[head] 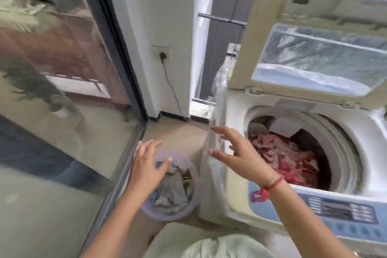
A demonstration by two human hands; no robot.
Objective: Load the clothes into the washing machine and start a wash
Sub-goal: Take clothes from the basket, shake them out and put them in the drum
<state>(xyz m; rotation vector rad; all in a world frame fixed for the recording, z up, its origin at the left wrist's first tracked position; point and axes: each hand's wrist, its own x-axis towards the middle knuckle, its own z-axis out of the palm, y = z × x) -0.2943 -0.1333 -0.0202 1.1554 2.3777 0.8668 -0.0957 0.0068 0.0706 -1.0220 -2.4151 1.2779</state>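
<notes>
Two containers hold laundry. The round translucent plastic basket stands on the floor just beside the cream top-loading washing machine and contains crumpled grey clothes. Farther back, the machine's drum holds red-and-white patterned fabric, and the windowed lid stands raised. The left hand hovers over the basket, fingers relaxed and extended, gripping nothing. The right hand, with a red thread bracelet at its wrist, is spread wide above the machine's left rim and is empty.
</notes>
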